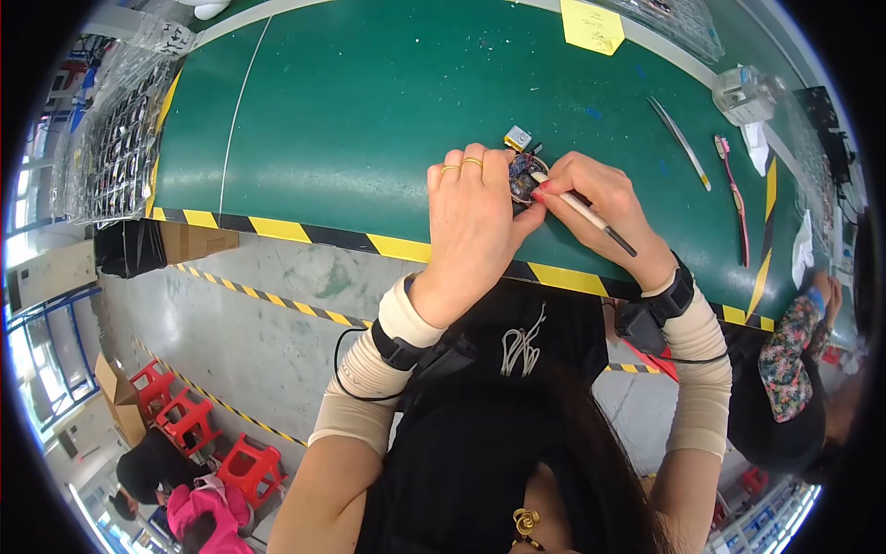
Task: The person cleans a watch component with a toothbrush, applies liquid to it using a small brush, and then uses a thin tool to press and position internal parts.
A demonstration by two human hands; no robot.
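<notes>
Green workbench (323,111) ahead of both hands, seen from where I stand. Left hand (475,198) curls round the module's side; right hand (600,189) pinches a pen-like tool (598,222), tip on the round circuit module (520,186) between them. Pouch battery (518,138) just beyond left fingertips. Best: hold module firm, tip light, battery clear.

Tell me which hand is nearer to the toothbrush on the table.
The right hand: gripping a pen-like tool, it is left of the toothbrush and apart from it. The left hand, on the round part, is farther left.
</notes>
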